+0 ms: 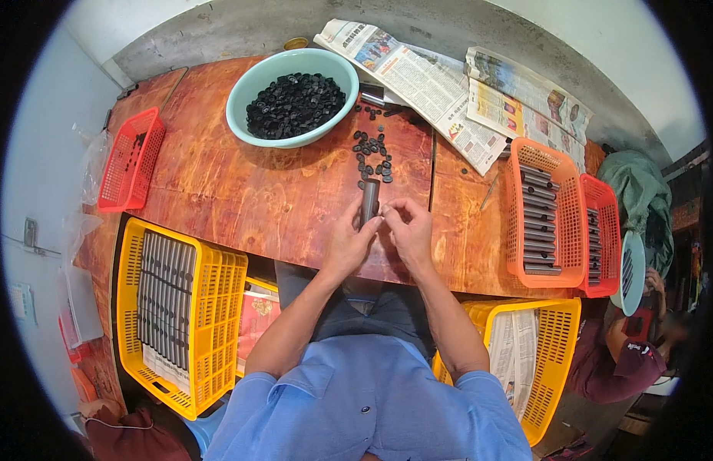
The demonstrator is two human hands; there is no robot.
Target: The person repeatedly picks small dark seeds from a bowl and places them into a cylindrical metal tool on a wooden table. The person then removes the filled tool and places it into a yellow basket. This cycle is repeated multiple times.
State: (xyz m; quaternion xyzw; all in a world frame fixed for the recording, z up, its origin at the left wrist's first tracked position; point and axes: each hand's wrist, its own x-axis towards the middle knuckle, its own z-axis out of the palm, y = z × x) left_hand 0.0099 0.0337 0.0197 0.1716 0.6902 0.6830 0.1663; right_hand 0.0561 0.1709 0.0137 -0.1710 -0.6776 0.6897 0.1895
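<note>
A short dark grey tube (370, 198) stands almost upright in my left hand (350, 237), whose fingers wrap round its lower part. Close against it on the right is my right hand (408, 230), thumb and fingertips pinched together near the tube's side. Whatever lies between those fingertips is too small to make out. Just beyond the tube, small black oval pieces (373, 154) are scattered on the reddish wooden table (279, 196). Many more black pieces (295, 106) fill a pale green basin (237, 127) at the back.
Dark tubes lie in an orange basket (514, 223) and a red basket (611, 280) at right. Yellow crates (222, 315) (560, 361) flank me; the left one holds rows of tubes. Newspapers (441, 100) cover the back. A red basket (153, 165) stands left; another person (613, 357) sits right.
</note>
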